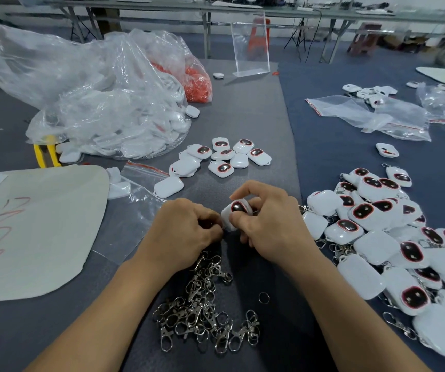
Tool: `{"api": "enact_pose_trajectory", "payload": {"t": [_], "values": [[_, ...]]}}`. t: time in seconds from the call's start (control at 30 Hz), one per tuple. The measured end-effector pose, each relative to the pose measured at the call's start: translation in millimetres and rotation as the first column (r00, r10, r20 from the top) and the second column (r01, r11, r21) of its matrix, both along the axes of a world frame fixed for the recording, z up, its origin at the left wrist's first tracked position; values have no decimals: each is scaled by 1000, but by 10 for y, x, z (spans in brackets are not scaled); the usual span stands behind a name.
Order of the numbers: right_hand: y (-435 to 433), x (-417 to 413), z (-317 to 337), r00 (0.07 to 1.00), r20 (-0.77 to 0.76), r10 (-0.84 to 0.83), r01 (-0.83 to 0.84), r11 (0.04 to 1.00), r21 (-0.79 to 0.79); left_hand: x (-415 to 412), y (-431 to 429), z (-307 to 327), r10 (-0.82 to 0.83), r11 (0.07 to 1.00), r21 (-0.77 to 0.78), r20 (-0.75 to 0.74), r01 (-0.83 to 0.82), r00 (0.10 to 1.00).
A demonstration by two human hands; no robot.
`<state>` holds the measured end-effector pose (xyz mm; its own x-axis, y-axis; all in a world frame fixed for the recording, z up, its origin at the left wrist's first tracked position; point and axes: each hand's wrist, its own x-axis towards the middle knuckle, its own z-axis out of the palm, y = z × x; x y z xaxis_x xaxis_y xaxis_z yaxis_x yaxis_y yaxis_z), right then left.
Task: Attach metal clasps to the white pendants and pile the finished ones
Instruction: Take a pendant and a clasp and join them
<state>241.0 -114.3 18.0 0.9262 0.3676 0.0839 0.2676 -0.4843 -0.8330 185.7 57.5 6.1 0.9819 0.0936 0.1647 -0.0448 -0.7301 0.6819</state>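
My right hand [267, 218] in a pinch on a white pendant [238, 208], my left hand [186, 226] curled at its corner, contents unclear.

Open mat [248, 116] runs between plastic bags [95, 103] and pendant pile [390, 237]; clasps [208, 312] block nearer.

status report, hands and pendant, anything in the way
Right hand grips white pendant; left hand pinches clasp at its corner, mostly hidden. Loose clasps near wrists, finished pile to right. Nothing in the way.
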Motion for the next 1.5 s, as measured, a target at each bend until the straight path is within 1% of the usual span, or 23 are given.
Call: {"api": "enact_pose_trajectory", "payload": {"t": [0.2, 0.37, 0.5, 0.7, 0.8, 0.93, 1.13, 1.3, 1.4, 1.5], "values": [[17, -46, 24, 998, 66, 2, -1, 1000, -21, 0, 15, -35, 29, 1000, -3, -20, -29, 999], [18, -99, 62, 998, 64, 0, 2, 1000, -26, -10, 26, -34, 36, 999, 23, -19, -35, 999], [-3, -106, 65, 1000, -30, 6, -5, 1000, 29, -29, 2, -14, 19, 999, 34, 2, -19, 1000], [-10, -77, -43, 981, -193, 8, 13, 994, 106, -38, -26, 5, 46, 998, 31, 1, -46, 999], [-21, -41, -68, 962, -270, 23, 26, 984, 176, -56, -21, -1, 55, 998, -19, 30, -55, 998], [-37, 19, -32, 903, -426, 50, 120, 924, 364, -34, 1, -15, 101, 981, -173, 73, -87, 992], [-72, 49, 51, 819, -564, 108, 200, 866, 457, -20, 1, -19, 68, 947, -318, 72, -42, 995], [-82, 48, 83, 789, -598, 144, 216, 845, 490, -54, -51, 13, 66, 943, -331, 118, -23, 991], [-103, 29, 103, 799, -582, 151, 197, 849, 491, -69, -78, 35, 22, 934, -356, 126, 24, 992], [-112, -2, 113, 823, -542, 167, 162, 847, 506, -68, -82, 21, -10, 931, -364, 92, 43, 996]]}}
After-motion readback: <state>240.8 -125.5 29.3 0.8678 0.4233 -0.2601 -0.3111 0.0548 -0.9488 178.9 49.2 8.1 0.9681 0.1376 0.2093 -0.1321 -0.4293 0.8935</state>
